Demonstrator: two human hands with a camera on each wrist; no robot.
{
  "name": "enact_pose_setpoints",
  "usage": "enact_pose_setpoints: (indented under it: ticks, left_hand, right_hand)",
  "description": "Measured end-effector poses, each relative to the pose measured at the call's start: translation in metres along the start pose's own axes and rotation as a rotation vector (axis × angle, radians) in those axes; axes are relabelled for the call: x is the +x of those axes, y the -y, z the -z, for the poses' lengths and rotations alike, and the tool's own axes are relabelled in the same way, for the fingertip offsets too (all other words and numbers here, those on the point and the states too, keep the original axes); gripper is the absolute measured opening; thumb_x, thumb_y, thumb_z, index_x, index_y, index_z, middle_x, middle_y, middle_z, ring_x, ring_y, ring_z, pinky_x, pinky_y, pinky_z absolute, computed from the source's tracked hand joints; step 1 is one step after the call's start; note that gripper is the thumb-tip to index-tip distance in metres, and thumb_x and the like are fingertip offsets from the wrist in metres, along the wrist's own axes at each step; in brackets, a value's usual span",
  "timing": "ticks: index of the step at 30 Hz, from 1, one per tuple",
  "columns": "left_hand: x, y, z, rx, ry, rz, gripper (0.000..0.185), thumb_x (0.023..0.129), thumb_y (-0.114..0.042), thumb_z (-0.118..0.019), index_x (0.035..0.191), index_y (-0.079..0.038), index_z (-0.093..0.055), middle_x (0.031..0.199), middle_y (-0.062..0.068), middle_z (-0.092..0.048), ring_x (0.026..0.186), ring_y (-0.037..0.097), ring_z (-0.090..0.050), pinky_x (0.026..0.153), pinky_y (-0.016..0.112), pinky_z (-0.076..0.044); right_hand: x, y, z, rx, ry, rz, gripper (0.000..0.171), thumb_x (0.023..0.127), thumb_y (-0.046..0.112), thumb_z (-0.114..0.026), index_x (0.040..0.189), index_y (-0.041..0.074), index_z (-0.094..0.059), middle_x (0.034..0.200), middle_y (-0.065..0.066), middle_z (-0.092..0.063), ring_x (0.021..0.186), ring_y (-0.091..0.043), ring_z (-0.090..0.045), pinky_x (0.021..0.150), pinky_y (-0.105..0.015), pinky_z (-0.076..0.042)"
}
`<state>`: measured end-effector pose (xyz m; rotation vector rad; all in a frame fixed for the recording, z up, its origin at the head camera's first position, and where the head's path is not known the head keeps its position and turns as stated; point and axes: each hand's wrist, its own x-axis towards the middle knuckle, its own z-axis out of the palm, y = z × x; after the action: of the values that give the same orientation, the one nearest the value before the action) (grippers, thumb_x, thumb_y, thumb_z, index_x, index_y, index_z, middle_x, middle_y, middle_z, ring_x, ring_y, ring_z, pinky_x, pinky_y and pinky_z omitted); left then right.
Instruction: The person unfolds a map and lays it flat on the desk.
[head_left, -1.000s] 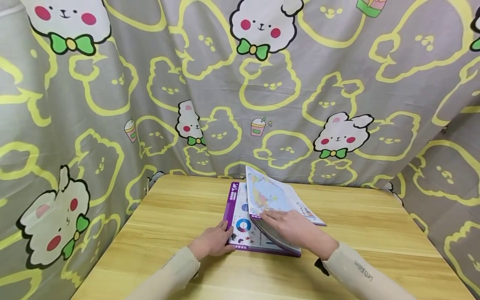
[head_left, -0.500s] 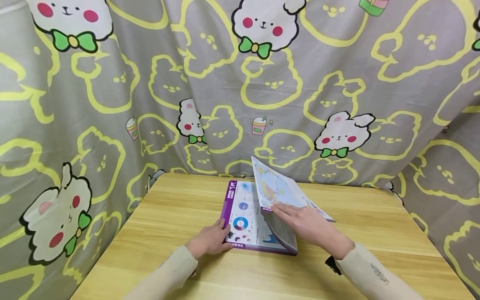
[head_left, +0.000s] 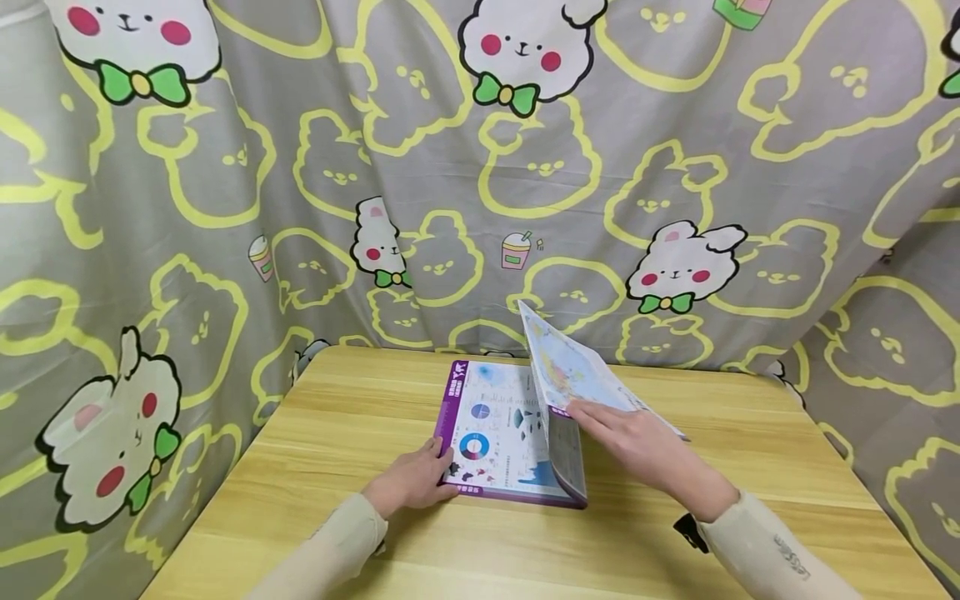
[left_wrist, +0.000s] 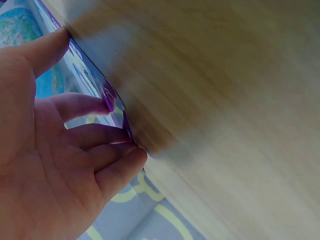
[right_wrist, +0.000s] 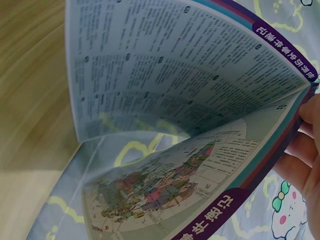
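Observation:
A map booklet [head_left: 491, 433] with purple borders lies on the wooden table, its left page printed with charts. Its raised part, showing a world map [head_left: 566, 371], slants up and to the right. My right hand [head_left: 637, 442] grips this raised part by its near edge; in the right wrist view, fingers [right_wrist: 295, 167] lie at the purple edge of the parted pages [right_wrist: 170, 65], which carry dense text and a coloured map. My left hand [head_left: 411, 479] rests at the booklet's near left corner. Its thumb [left_wrist: 50, 47] and loosely bent fingertips touch the purple edge in the left wrist view.
The wooden table [head_left: 322, 417] spreads around the booklet. Behind and beside it hangs a grey curtain [head_left: 450, 175] patterned with cartoon rabbits and yellow outlines, close to the table's back edge.
My right hand has moved right, lifting the map part further and uncovering more of the chart page. The booklet and my left hand have shifted slightly left.

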<state>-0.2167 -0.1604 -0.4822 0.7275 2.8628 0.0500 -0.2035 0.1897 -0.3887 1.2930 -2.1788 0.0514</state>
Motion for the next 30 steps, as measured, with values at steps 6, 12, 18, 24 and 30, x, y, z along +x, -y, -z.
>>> enact_pose_setpoints:
  ticks: [6, 12, 18, 24, 30]
  left_hand:
    - [-0.003, 0.005, 0.000, -0.023, 0.011, 0.007, 0.070, 0.092, -0.047, -0.056, 0.139, 0.002, -0.043, 0.146, 0.027, -0.032, 0.134, 0.039, -0.031, 0.106, 0.047, -0.034]
    - [-0.006, 0.010, -0.001, -0.055, 0.017, 0.025, 0.071, 0.092, -0.047, -0.055, 0.140, 0.004, -0.040, 0.147, 0.028, -0.030, 0.136, 0.040, -0.028, 0.107, 0.047, -0.032]
    - [-0.010, 0.016, -0.002, -0.078, 0.020, 0.051, 0.072, 0.092, -0.046, -0.056, 0.140, 0.004, -0.040, 0.147, 0.028, -0.029, 0.136, 0.040, -0.027, 0.108, 0.047, -0.030]
    - [-0.013, 0.022, -0.003, -0.097, 0.026, 0.071, 0.071, 0.093, -0.045, -0.055, 0.141, 0.005, -0.039, 0.148, 0.027, -0.027, 0.137, 0.039, -0.024, 0.109, 0.047, -0.028]
    - [-0.016, 0.030, -0.004, -0.133, 0.024, 0.084, 0.071, 0.092, -0.044, -0.056, 0.142, 0.004, -0.038, 0.149, 0.027, -0.025, 0.138, 0.039, -0.023, 0.109, 0.048, -0.027]
  right_hand:
    - [-0.008, -0.004, 0.002, 0.001, -0.056, 0.011, 0.056, 0.105, 0.018, -0.010, 0.123, 0.001, -0.060, 0.121, -0.012, -0.063, 0.096, -0.026, -0.065, 0.057, -0.039, -0.054]
    - [-0.014, -0.009, 0.005, -0.002, -0.107, 0.019, 0.052, 0.105, 0.017, -0.014, 0.122, 0.000, -0.061, 0.120, -0.012, -0.063, 0.095, -0.027, -0.066, 0.057, -0.039, -0.054]
    - [-0.021, -0.015, 0.008, -0.022, -0.156, 0.023, 0.047, 0.105, 0.017, -0.020, 0.122, 0.000, -0.060, 0.118, -0.012, -0.064, 0.093, -0.028, -0.066, 0.060, -0.041, -0.055]
    - [-0.029, -0.019, 0.011, -0.026, -0.170, 0.026, 0.046, 0.105, 0.018, -0.023, 0.122, 0.000, -0.061, 0.118, -0.013, -0.064, 0.094, -0.027, -0.066, 0.065, -0.043, -0.055]
    - [-0.038, -0.022, 0.013, -0.027, -0.166, 0.015, 0.045, 0.105, 0.018, -0.022, 0.124, 0.000, -0.059, 0.118, -0.013, -0.064, 0.094, -0.027, -0.066, 0.066, -0.043, -0.055]
